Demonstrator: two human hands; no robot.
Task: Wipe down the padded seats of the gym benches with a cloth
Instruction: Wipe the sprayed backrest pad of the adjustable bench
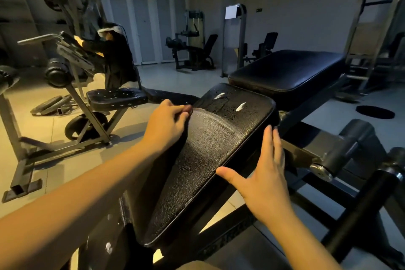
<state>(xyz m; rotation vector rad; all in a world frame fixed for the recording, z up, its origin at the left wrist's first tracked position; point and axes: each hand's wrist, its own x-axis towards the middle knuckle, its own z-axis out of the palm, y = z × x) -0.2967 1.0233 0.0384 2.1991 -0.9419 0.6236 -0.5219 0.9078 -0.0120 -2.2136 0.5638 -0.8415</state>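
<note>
Your left hand (168,120) sits on the left edge of the seat pad (208,149) with its fingers curled in. The light is dim and everything under the palm is dark, so I cannot tell whether the cloth is bunched in that grip. Your right hand (263,173) lies flat against the pad's right edge, fingers straight and together, thumb spread onto the top, steadying rather than holding.

The pad's long axis runs away from you, rising toward the back pad (289,70) just beyond its far end. A dull smeared arc (210,123) fans out from your left fingertips. Past it, the far end is beaded with droplets (228,103) and carries two white streaks (241,106). That wet patch lies ahead and to the right of your left hand, which is the nearer hand, so the next stroke probably sweeps forward along the axis.
</note>
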